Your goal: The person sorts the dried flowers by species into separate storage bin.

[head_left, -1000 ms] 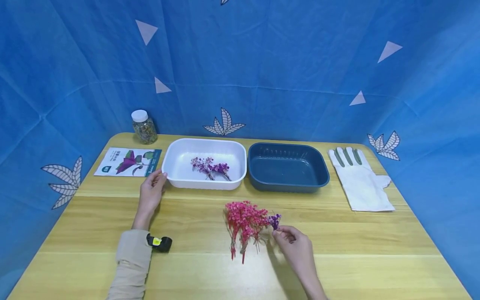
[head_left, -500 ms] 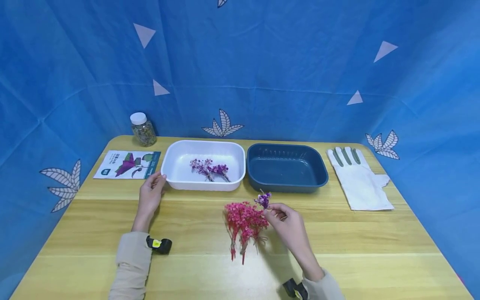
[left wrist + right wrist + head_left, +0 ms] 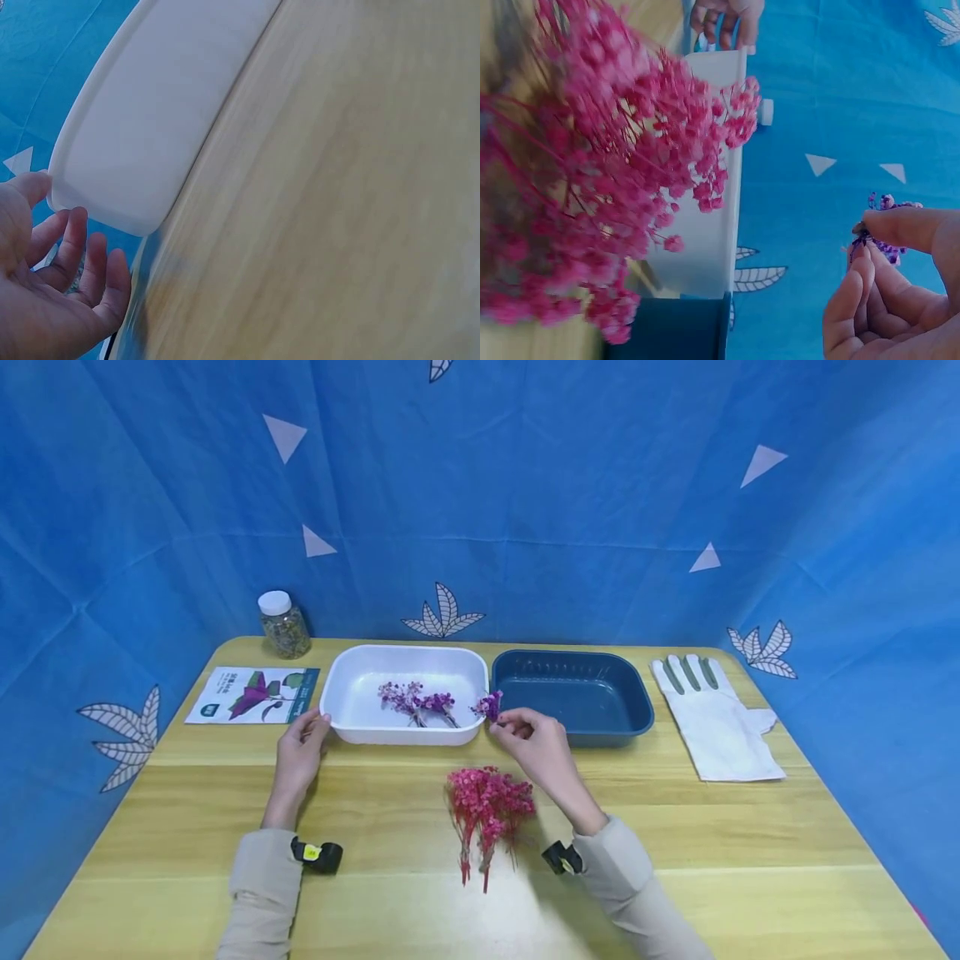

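Note:
My right hand pinches a small purple dried flower sprig between thumb and fingertips. It is over the right front rim of the white tray, where the two trays meet. In the right wrist view the sprig's purple blossoms show partly behind the fingers. Several purple flower sprigs lie inside the white tray. My left hand holds that tray's front left corner, its thumb at the rim in the left wrist view. A bunch of pink dried flowers lies on the table in front of the trays.
Beside the white tray stands a dark blue tray. A white glove lies at the right. At the left are a seed packet and a white-lidded jar. A blue curtain surrounds the wooden table.
My right hand has carried the purple sprig from beside the pink flowers up and leftward to the white tray's rim. The left hand stays at the tray corner.

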The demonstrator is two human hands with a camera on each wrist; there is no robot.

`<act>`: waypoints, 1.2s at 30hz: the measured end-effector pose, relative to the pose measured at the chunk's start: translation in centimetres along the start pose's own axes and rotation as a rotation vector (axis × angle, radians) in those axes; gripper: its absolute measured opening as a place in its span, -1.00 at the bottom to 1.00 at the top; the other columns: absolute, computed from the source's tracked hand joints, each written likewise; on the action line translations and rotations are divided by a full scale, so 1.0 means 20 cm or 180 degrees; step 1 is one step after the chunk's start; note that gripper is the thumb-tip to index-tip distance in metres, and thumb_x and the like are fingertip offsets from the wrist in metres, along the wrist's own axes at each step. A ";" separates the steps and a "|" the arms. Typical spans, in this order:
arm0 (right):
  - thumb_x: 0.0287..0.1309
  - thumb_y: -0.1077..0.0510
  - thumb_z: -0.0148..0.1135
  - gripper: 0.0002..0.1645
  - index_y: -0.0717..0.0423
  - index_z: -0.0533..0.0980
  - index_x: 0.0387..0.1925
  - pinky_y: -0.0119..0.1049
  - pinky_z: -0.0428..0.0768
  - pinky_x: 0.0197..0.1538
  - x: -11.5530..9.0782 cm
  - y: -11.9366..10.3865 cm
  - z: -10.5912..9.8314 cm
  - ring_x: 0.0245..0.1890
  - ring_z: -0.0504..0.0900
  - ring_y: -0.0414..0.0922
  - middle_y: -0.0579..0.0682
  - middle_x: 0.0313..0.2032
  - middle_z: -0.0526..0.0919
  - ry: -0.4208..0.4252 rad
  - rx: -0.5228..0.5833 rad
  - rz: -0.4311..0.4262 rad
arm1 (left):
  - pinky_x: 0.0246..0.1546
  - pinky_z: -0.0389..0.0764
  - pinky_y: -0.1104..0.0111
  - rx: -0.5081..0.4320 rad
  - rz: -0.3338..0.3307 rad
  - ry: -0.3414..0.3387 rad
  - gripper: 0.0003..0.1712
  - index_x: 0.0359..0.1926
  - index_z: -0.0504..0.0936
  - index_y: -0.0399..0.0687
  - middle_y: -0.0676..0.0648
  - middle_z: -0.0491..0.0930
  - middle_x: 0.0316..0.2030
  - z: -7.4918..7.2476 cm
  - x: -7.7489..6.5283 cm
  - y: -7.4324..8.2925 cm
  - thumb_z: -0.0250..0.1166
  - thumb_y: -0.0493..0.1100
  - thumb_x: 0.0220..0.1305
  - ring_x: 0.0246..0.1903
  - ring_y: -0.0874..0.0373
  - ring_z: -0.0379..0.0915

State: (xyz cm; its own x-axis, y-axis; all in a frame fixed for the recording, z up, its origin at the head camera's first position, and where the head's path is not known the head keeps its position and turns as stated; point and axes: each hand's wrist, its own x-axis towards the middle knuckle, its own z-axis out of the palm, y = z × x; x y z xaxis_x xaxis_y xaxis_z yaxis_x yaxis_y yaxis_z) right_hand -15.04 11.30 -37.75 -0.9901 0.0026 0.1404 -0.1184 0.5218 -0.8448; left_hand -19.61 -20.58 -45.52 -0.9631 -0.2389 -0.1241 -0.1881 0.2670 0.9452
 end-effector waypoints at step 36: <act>0.15 0.18 0.26 -0.82 0.21 0.65 -0.26 -0.37 0.51 -0.37 0.32 -0.03 0.22 -0.43 0.56 -0.13 0.04 -0.41 0.67 -0.0559 -0.0502 -0.0155 | -0.14 0.46 0.54 -0.0074 -0.0022 -0.0002 -0.38 0.39 0.20 -0.15 -0.18 0.34 0.09 0.00 0.01 0.00 -0.03 0.06 0.45 -0.04 0.13 0.29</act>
State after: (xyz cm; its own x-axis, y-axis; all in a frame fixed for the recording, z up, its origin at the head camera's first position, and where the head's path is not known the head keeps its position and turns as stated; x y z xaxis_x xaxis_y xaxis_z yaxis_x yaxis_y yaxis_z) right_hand -21.61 7.14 -38.62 -0.9830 -0.1670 0.0756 -0.1669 0.6445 -0.7462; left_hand -19.68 -20.66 -45.59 -0.9619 -0.2399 -0.1309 -0.1901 0.2435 0.9511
